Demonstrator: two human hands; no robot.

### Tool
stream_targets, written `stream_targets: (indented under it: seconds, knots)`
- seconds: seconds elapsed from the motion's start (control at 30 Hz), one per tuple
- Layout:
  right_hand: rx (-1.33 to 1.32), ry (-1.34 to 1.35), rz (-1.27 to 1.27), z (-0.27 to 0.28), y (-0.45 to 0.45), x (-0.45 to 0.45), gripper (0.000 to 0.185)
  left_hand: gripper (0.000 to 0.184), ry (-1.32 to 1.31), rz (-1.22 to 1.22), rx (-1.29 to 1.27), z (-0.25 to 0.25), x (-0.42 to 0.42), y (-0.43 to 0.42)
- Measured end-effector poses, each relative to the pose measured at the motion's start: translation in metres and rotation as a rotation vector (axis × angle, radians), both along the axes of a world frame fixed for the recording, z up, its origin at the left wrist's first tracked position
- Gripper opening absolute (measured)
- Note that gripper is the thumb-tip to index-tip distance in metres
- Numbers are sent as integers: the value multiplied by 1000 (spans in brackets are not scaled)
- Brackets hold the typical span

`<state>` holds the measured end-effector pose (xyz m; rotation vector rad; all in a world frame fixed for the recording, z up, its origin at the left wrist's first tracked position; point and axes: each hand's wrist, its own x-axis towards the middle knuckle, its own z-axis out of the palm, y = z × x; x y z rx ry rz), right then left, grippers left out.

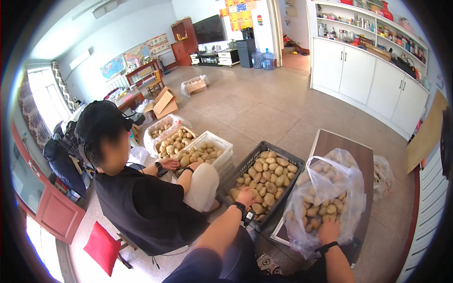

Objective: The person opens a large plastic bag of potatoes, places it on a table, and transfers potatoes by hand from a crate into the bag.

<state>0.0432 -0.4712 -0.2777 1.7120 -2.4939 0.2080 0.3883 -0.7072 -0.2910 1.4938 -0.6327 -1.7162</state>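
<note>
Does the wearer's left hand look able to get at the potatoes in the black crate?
Most likely yes: the left hand is right at the potatoes, and the black crate has an open top, leaving the way free.

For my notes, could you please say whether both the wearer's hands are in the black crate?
No, the left hand is in the black crate, but the right hand is in the bag.
</note>
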Motion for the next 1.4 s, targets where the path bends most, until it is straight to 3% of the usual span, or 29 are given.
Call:
stream_targets:
  seconds: [0.1,0.2,0.23,0.3,0.33,0.4,0.43,0.5,0.53,0.6,0.7,0.73,0.8,0.93,1.03,1.17,1.2,1.3,1.37,1.4]
  knots:
    - [-8,24,-1,-7,0,-1,18,44,15,1,-7,-6,7,2]
    - [3,47,7,-12,0,-4,16,44,-231,-232,-307,-40,23,-9]
    - [11,56,8,-14,0,-4,15,46,-767,-518,-585,-42,28,-12]
    - [26,63,0,-16,1,-5,15,47,-1309,-802,-853,-43,29,-10]
    - [41,71,-7,-16,3,-5,14,47,-796,-530,-627,-38,25,-2]
    - [96,61,-33,-13,2,-4,17,46,-290,-257,-386,-27,23,3]
    - [149,49,-57,-12,2,-3,20,45,-766,-558,-591,-38,30,-6]
    - [149,35,-93,-24,-2,-6,20,44,-1247,-858,-785,-70,33,-25]
    - [148,19,-125,-28,-3,-8,20,31,-663,-483,-700,-116,36,-39]
    - [158,29,-102,-28,-1,-10,23,21,-89,-111,-569,-124,34,-39]
    - [170,7,-74,-25,0,-12,32,25,-218,-118,-527,-106,35,-30]
    - [172,-26,-72,-17,0,-9,38,32,-810,-444,-800,-95,43,-30]
    - [162,-77,-84,7,3,-1,38,38,-1414,-778,-1039,-81,47,-29]
    - [78,-196,-81,19,1,3,49,43,-1502,-881,-1054,-71,47,-28]
    - [18,-267,-52,23,0,4,45,40,-1516,-860,-1066,-62,46,-24]
    - [-142,-394,38,2,-2,-7,42,30,-1304,-754,-900,-66,46,-28]
    - [-184,-433,28,1,-2,-7,42,30,-1088,-669,-795,-71,47,-29]
    - [-255,-499,20,-6,-5,-14,43,36,-29,-252,-287,-90,42,-37]
    - [-284,-526,21,-18,-10,-23,46,43,354,-134,-53,-101,36,-43]
    - [-307,-783,-30,-32,-15,-32,44,43,349,-159,-57,-88,29,-39]
